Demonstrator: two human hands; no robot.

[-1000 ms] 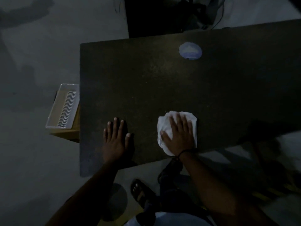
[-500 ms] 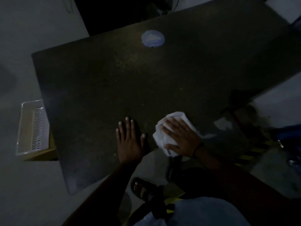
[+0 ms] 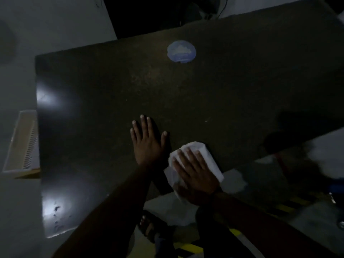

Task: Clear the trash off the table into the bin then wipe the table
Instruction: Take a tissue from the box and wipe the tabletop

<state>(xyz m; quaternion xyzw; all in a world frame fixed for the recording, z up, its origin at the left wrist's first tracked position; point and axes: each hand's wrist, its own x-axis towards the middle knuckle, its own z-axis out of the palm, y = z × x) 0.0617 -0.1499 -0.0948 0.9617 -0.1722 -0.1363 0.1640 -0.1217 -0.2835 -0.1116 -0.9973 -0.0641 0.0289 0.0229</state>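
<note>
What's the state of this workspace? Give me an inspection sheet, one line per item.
Surface: dark table, glare patches at its left edge.
Job's things: white cloth at the near edge, under the right hand; bin not seen.
Clutter: round pale-blue disc near the far edge.
Grippers: left hand flat on the table, fingers straight; right hand pressing the cloth.
Cables: one dark cable beyond the far edge.
Surroundings: clear slatted tray left of the table; yellow-striped floor.

Right hand [image 3: 195, 175] atop white cloth [image 3: 207, 155]
</note>
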